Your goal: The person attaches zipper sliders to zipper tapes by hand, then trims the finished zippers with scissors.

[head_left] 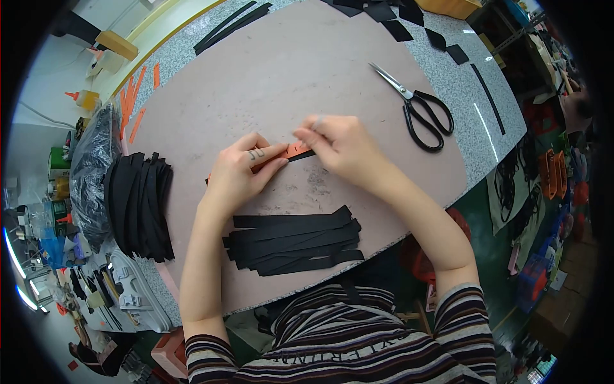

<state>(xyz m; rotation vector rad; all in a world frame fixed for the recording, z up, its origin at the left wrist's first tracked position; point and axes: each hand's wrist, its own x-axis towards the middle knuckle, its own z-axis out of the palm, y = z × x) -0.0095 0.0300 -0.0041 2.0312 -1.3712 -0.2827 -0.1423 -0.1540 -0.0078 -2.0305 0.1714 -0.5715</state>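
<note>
My left hand (246, 168) presses an orange strip (296, 150) and a black strip (302, 155) together near the middle of the pinkish work mat (256, 83). The orange strip has small dark marks and lies along the black one. At the strips' right end is my right hand (332, 144), its fingers pinched together; whatever they hold is too blurred to tell. A pile of black strips (294, 242) lies between my forearms. Black-handled scissors (416, 105), blades slightly apart, rest on the mat to the right.
A thick bundle of black strips (137, 208) sits at the mat's left edge, beside a plastic-wrapped bundle (93, 173). Loose orange strips (131, 96) lie at the upper left. Black pieces (398, 30) are scattered at the upper right. A glue bottle (86, 99) stands at the left.
</note>
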